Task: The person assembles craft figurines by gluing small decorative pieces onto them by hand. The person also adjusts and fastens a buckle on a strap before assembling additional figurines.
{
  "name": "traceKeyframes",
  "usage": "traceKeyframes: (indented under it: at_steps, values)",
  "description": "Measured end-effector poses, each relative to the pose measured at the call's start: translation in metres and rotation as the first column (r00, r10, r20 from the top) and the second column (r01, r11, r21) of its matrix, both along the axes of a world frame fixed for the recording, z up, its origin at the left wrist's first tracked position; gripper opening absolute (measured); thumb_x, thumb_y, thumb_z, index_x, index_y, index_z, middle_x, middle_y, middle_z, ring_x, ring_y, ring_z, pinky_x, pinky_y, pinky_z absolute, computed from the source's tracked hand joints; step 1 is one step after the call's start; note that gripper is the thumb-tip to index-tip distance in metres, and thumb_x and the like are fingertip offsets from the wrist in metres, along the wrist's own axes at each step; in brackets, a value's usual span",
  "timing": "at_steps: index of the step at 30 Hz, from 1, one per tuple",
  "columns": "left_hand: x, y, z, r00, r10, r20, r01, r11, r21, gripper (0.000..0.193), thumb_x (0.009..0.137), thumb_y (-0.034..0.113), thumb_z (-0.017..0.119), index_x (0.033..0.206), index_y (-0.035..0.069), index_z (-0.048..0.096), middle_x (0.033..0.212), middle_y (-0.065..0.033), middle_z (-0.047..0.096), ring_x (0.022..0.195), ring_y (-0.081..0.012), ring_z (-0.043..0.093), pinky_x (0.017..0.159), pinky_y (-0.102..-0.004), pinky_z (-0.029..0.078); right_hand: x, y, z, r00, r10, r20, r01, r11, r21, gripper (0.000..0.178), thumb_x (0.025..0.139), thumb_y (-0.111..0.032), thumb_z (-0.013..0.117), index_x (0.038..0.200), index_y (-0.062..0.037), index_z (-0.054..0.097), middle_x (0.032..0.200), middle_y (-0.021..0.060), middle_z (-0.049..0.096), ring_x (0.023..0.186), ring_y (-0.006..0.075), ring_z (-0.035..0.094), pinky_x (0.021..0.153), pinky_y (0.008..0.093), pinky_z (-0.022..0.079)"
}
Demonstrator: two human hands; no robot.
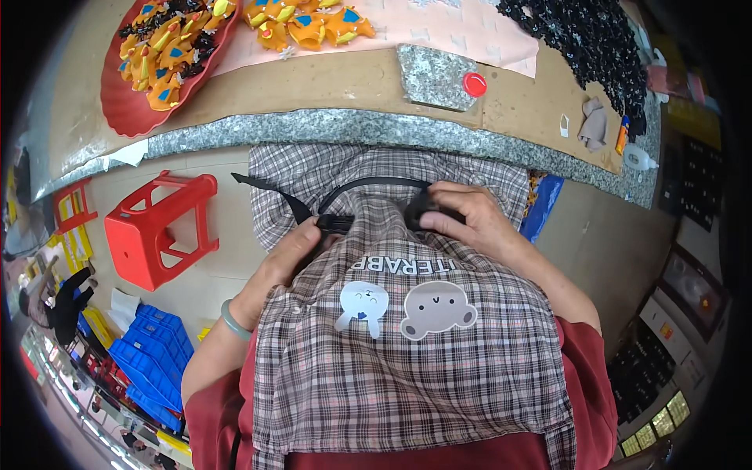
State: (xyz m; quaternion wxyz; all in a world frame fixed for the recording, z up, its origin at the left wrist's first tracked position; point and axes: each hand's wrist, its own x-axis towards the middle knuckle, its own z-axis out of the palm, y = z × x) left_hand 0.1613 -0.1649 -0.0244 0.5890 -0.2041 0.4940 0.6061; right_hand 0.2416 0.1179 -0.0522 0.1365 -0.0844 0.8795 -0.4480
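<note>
A plaid apron (407, 384) with a rabbit and a bear printed on it covers my front and lap. A black strap (376, 182) curves across it at waist height, and its loose end sticks out to the left. My left hand (296, 249) pinches the black buckle (335, 224) on this strap, a bracelet round the wrist. On the other side, my right hand (468, 213) is closed on a dark part of the strap, mostly hidden under the fingers. Between the two hands the apron cloth is bunched up.
Ahead is a granite-edged table (345, 121). On it are a red tray (125, 110) of orange figures, a stone slab (435, 74) with a red cap (475, 84), and a heap of small black pieces (583, 39). Red stool (160, 231) and blue crates (153, 352) stand left.
</note>
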Motion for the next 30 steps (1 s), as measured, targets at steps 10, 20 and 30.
traceKeyframes:
  at_steps: [10,20,30]
  values:
    - [0.002,-0.022,-0.047,0.946,-0.037,-0.322,0.121,0.963,0.242,0.023,0.098,0.015,0.056,0.119,0.005,0.052,0.109,0.0003,0.057,0.103,-0.0062,0.05,0.091,-0.0226,0.043,-0.014,-0.016,-0.002,0.814,0.02,0.58,0.282,0.86,-0.426,0.018,0.089,-0.014,0.068,0.101,-0.0016,0.067,0.094,0.0022,0.067,0.084,0.0096,0.062,0.075,0.0238,0.05]
    - [-0.001,-0.019,-0.015,0.979,-0.076,-0.19,0.116,0.97,0.212,0.035,0.101,0.028,0.049,0.127,0.005,0.051,0.107,0.0008,0.054,0.102,-0.0053,0.048,0.089,-0.0208,0.039,-0.015,-0.016,-0.003,0.884,-0.202,0.421,0.376,0.843,-0.385,0.017,0.089,-0.012,0.068,0.1,-0.0014,0.06,0.091,-0.0001,0.063,0.081,0.0082,0.059,0.074,0.0259,0.049]
    - [-0.006,-0.024,-0.007,0.974,-0.057,-0.218,0.069,0.996,0.048,0.029,0.099,0.028,0.05,0.115,0.004,0.054,0.088,0.0023,0.054,0.069,-0.0032,0.042,0.061,-0.017,0.036,-0.021,-0.016,-0.015,0.923,-0.124,0.365,0.276,0.874,-0.4,0.019,0.087,-0.01,0.07,0.102,-0.0004,0.062,0.089,-0.0001,0.063,0.082,0.0089,0.059,0.075,0.0245,0.048]
